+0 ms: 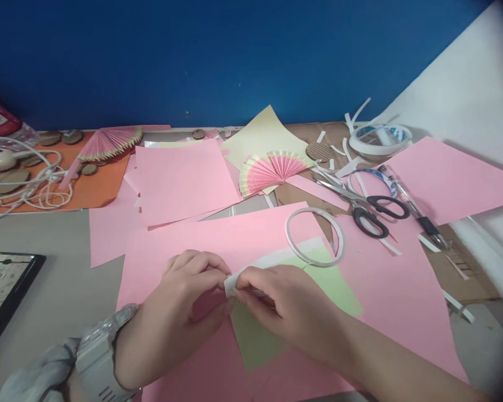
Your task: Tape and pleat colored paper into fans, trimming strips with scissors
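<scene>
A light green sheet of paper lies tilted on a large pink sheet, with a white tape strip along its far edge. My left hand is closed at the left corner of the green paper, thumb and fingertips pinching it. Beside it, my right hand pinches the strip's left end between thumb and forefinger; its palm covers part of the green sheet. A thin white tape roll rests over the strip's right end, just beyond my right hand.
Black-handled scissors, a pen and more tape rolls lie at right among paper scraps. Folded pink paper fans and pink sheets are at the back. White cables and a phone sit at left.
</scene>
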A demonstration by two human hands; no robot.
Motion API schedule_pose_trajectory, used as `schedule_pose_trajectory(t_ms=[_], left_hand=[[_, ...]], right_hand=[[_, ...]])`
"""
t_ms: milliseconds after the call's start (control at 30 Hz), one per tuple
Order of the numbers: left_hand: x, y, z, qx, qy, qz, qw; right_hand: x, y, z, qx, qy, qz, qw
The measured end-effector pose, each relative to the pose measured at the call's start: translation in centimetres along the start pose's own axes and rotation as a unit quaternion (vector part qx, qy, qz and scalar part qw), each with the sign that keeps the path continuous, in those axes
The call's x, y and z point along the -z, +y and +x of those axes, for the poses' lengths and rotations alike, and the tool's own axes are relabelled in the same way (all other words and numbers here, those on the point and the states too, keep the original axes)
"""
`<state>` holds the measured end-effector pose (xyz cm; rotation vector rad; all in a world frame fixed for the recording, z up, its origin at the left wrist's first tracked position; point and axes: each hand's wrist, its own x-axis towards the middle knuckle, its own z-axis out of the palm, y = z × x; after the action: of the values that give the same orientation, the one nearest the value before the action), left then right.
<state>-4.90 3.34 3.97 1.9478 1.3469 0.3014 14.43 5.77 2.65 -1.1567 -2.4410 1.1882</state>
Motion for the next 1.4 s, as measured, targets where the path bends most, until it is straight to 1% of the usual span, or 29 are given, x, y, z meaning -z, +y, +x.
schedule_pose_trajectory(t_ms=[333,567,1233,1400], left_hand=[[0.00,-0.13,-0.15,-0.004,0.000,0.006,1.000],[-0.09,-0.28,0.02,-0.014,0.003,0.009,1.000],[-0.05,-0.19,0.00,-0.011,0.000,0.018,1.000],[-0.09,-0.15,0.07,-0.013,0.002,0.012,1.000]], right_hand=[[0.00,0.11,-0.01,0.003,0.011,-0.001,1.000],[-0.12,0.21,0.03,0.005,0.009,-0.006,1.000],[-0.05,0.11,-0.06,-0.012,-0.002,-0.014,1.000],[0.06,0.04,0.01,-0.007,0.001,-0.016,1.000]])
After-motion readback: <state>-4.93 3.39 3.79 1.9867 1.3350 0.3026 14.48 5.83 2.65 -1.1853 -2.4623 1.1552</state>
